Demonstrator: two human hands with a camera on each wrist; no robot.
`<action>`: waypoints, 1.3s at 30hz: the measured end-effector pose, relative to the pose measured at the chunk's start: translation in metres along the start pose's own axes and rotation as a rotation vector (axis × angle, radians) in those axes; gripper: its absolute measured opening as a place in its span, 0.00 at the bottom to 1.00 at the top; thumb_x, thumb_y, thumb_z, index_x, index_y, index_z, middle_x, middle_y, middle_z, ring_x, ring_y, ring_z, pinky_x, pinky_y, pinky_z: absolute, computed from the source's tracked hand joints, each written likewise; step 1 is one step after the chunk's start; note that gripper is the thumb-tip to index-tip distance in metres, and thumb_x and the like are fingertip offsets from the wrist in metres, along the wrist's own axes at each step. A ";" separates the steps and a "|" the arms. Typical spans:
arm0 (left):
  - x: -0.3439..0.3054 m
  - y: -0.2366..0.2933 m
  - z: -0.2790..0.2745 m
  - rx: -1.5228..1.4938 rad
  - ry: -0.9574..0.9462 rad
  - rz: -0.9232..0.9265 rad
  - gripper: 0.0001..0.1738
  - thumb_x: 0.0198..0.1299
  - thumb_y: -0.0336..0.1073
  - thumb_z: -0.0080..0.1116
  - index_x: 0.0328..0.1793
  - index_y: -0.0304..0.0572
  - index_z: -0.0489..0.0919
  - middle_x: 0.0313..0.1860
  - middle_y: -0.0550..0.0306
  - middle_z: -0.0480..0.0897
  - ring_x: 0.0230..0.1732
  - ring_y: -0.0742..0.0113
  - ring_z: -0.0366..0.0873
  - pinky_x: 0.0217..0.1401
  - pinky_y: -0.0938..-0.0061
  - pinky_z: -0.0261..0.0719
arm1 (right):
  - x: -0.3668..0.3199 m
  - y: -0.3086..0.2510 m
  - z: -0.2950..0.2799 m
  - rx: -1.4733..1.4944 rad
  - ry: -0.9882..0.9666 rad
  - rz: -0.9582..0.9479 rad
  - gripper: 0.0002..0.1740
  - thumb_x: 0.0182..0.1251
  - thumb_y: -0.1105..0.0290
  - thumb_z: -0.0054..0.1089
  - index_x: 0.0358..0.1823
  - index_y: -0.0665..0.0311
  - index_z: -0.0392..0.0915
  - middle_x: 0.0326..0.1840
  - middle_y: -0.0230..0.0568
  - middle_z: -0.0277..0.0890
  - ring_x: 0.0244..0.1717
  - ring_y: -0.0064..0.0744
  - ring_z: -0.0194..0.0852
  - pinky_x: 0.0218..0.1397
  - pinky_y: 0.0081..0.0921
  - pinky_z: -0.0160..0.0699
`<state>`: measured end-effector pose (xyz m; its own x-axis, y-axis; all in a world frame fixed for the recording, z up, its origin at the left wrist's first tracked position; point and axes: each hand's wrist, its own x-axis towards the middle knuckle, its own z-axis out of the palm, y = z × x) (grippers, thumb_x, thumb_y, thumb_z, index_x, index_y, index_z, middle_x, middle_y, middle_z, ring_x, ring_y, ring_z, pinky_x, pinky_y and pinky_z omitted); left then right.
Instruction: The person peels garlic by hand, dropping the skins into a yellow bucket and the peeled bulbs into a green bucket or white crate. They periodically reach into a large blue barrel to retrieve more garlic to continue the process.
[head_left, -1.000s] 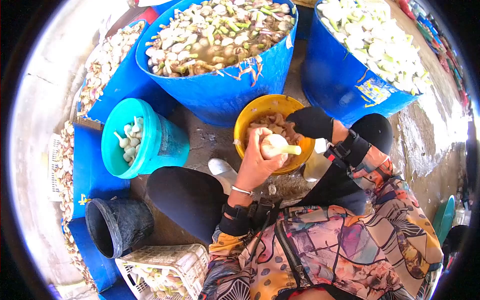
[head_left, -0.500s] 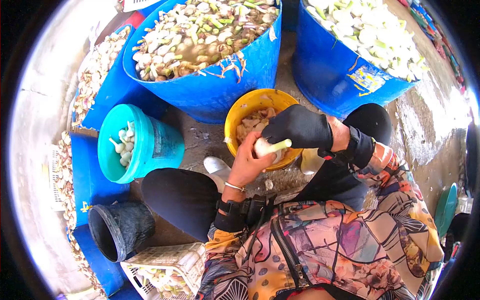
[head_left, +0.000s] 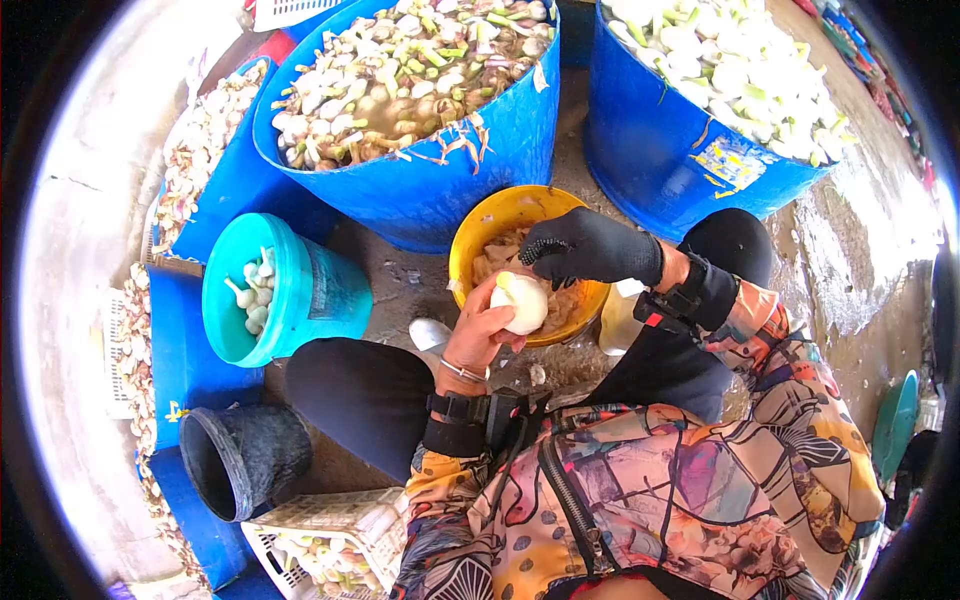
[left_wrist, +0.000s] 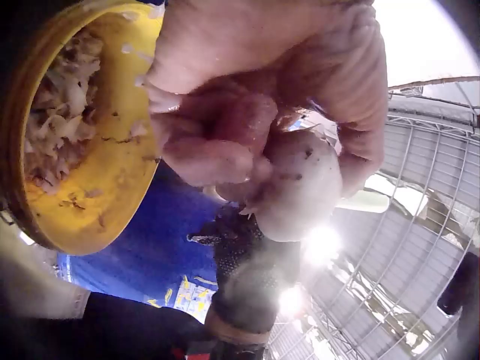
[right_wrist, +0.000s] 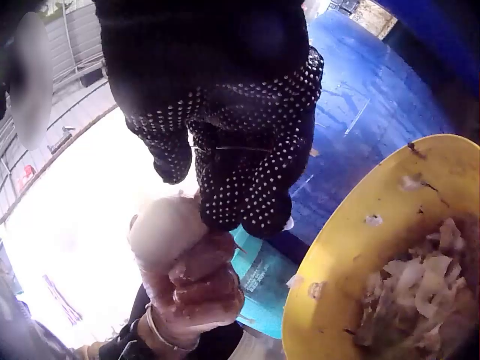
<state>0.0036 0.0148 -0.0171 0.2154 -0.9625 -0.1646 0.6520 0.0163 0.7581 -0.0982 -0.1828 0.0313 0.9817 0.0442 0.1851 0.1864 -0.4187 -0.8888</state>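
My bare left hand (head_left: 475, 338) holds a large white garlic bulb (head_left: 526, 308) over the near side of a yellow bucket (head_left: 462, 250). Its pale stem (left_wrist: 367, 201) sticks out past the fingers in the left wrist view. My right hand (head_left: 595, 247), in a black dotted glove, hovers just above the bulb with bent fingers. In the right wrist view the gloved fingertips (right_wrist: 262, 217) come right to the bulb's edge, thumb apart. A thin shiny line crosses the glove's palm side; I cannot tell whether it is something held. Papery peelings (right_wrist: 420, 285) fill the bucket's bottom.
Large blue tubs of garlic, one with bulbs in water (head_left: 400, 100), the other with white peeled bulbs (head_left: 740, 80), stand beyond. Left are a turquoise bucket (head_left: 335, 290) with bulbs, a black bucket (head_left: 265, 450) on its side and a white crate (head_left: 370, 510).
The gloved right hand came left from the bucket's far right side to the bulb, then lifted slightly. The left hand turned the bulb, its stem swinging from rightward to up-left; the bulb looks whiter.
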 end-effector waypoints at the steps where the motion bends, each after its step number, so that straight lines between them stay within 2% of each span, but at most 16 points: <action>1: 0.000 -0.001 -0.002 -0.013 0.007 0.003 0.31 0.50 0.41 0.61 0.60 0.37 0.68 0.40 0.56 0.79 0.31 0.71 0.79 0.20 0.79 0.76 | 0.000 -0.005 -0.001 0.000 -0.018 0.002 0.05 0.58 0.70 0.57 0.30 0.64 0.74 0.25 0.43 0.73 0.27 0.41 0.72 0.33 0.33 0.70; 6: -0.003 -0.004 0.001 0.036 0.134 -0.067 0.32 0.49 0.39 0.61 0.61 0.35 0.67 0.39 0.55 0.79 0.29 0.72 0.78 0.19 0.80 0.75 | 0.001 0.005 0.001 -0.273 -0.095 -0.105 0.07 0.57 0.67 0.59 0.32 0.62 0.74 0.25 0.45 0.74 0.29 0.48 0.73 0.34 0.35 0.72; 8: -0.002 -0.007 -0.002 0.044 0.097 -0.102 0.33 0.49 0.39 0.61 0.61 0.35 0.67 0.39 0.55 0.79 0.28 0.72 0.78 0.19 0.80 0.75 | 0.001 0.004 -0.001 -0.366 -0.139 -0.153 0.07 0.57 0.67 0.58 0.31 0.62 0.74 0.25 0.46 0.74 0.30 0.49 0.74 0.34 0.36 0.72; 12: 0.005 -0.007 0.000 0.062 0.103 -0.143 0.34 0.47 0.40 0.62 0.60 0.34 0.68 0.37 0.56 0.79 0.27 0.74 0.77 0.19 0.81 0.75 | -0.005 0.019 0.004 -0.553 -0.070 -0.174 0.06 0.57 0.67 0.57 0.29 0.61 0.73 0.24 0.45 0.73 0.28 0.50 0.73 0.32 0.40 0.71; 14: 0.009 -0.008 0.000 0.055 0.019 -0.133 0.34 0.45 0.43 0.62 0.59 0.33 0.68 0.36 0.56 0.79 0.26 0.74 0.77 0.18 0.81 0.74 | -0.003 0.030 0.003 -0.594 -0.036 -0.175 0.05 0.56 0.68 0.57 0.30 0.61 0.73 0.23 0.44 0.73 0.26 0.51 0.72 0.30 0.40 0.71; 16: 0.014 -0.007 0.002 0.024 -0.139 -0.113 0.35 0.43 0.47 0.61 0.56 0.32 0.70 0.34 0.56 0.79 0.23 0.74 0.76 0.17 0.81 0.73 | -0.002 0.037 -0.005 -0.363 -0.057 -0.043 0.07 0.56 0.67 0.59 0.32 0.63 0.74 0.26 0.42 0.75 0.29 0.45 0.75 0.34 0.35 0.73; 18: 0.015 -0.009 0.002 -0.038 -0.109 -0.077 0.35 0.43 0.47 0.61 0.55 0.31 0.69 0.34 0.55 0.79 0.23 0.74 0.76 0.17 0.81 0.74 | 0.002 0.020 -0.015 -0.153 -0.020 0.053 0.08 0.57 0.69 0.59 0.35 0.65 0.75 0.28 0.42 0.76 0.33 0.37 0.76 0.39 0.29 0.74; 20: 0.013 -0.015 -0.003 -0.102 -0.041 -0.051 0.35 0.44 0.47 0.61 0.56 0.32 0.68 0.35 0.54 0.78 0.23 0.72 0.76 0.17 0.80 0.74 | 0.003 0.014 -0.014 0.024 0.028 0.072 0.05 0.58 0.72 0.57 0.35 0.63 0.75 0.26 0.41 0.75 0.27 0.31 0.75 0.34 0.29 0.73; 22: 0.010 -0.016 -0.007 -0.092 -0.021 -0.074 0.34 0.46 0.44 0.60 0.58 0.32 0.67 0.35 0.54 0.78 0.23 0.73 0.76 0.17 0.80 0.74 | 0.000 0.012 -0.008 0.038 0.017 0.055 0.04 0.59 0.73 0.57 0.35 0.62 0.75 0.25 0.40 0.74 0.24 0.29 0.74 0.32 0.29 0.73; 24: 0.010 -0.014 -0.006 -0.055 0.006 -0.109 0.33 0.48 0.42 0.60 0.60 0.32 0.66 0.35 0.55 0.78 0.23 0.74 0.75 0.17 0.81 0.73 | 0.001 0.011 -0.004 -0.114 -0.063 -0.003 0.04 0.58 0.73 0.57 0.35 0.62 0.75 0.25 0.39 0.74 0.25 0.31 0.75 0.32 0.28 0.72; 27: 0.009 -0.011 -0.001 0.066 0.039 -0.174 0.32 0.49 0.37 0.60 0.61 0.34 0.67 0.34 0.57 0.78 0.21 0.77 0.73 0.16 0.83 0.70 | 0.001 0.025 -0.001 0.041 -0.214 0.024 0.04 0.56 0.71 0.57 0.32 0.61 0.74 0.24 0.41 0.74 0.26 0.38 0.76 0.31 0.31 0.71; 30: 0.013 -0.009 0.005 0.288 0.034 -0.256 0.29 0.48 0.34 0.60 0.59 0.36 0.71 0.31 0.62 0.77 0.19 0.81 0.68 0.17 0.86 0.64 | -0.001 0.025 -0.004 -0.351 -0.268 -0.204 0.05 0.54 0.70 0.58 0.29 0.61 0.72 0.24 0.43 0.73 0.28 0.47 0.75 0.30 0.36 0.69; 33: 0.016 -0.007 0.012 0.370 0.018 -0.211 0.28 0.48 0.33 0.59 0.59 0.35 0.71 0.30 0.62 0.76 0.18 0.82 0.67 0.18 0.86 0.65 | -0.007 0.018 -0.005 -0.347 -0.245 -0.089 0.07 0.54 0.68 0.57 0.28 0.61 0.71 0.24 0.45 0.73 0.28 0.51 0.73 0.30 0.39 0.68; 36: 0.019 -0.005 0.016 0.402 0.068 -0.166 0.31 0.46 0.32 0.60 0.60 0.33 0.69 0.36 0.61 0.77 0.28 0.79 0.72 0.28 0.84 0.71 | -0.006 0.029 -0.001 -0.368 -0.112 -0.072 0.07 0.54 0.68 0.58 0.28 0.62 0.71 0.23 0.46 0.72 0.28 0.51 0.73 0.30 0.39 0.69; 39: 0.021 -0.006 0.018 0.482 0.082 -0.044 0.32 0.46 0.32 0.61 0.61 0.34 0.68 0.43 0.59 0.76 0.39 0.76 0.74 0.41 0.81 0.74 | -0.003 0.038 -0.003 -0.315 -0.031 0.066 0.07 0.53 0.69 0.57 0.30 0.63 0.71 0.24 0.47 0.73 0.28 0.52 0.73 0.31 0.39 0.69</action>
<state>-0.0091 -0.0099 -0.0136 0.2649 -0.9346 -0.2374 0.2555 -0.1693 0.9519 -0.0942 -0.2019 -0.0021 0.9930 0.0332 0.1137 0.1057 -0.6814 -0.7243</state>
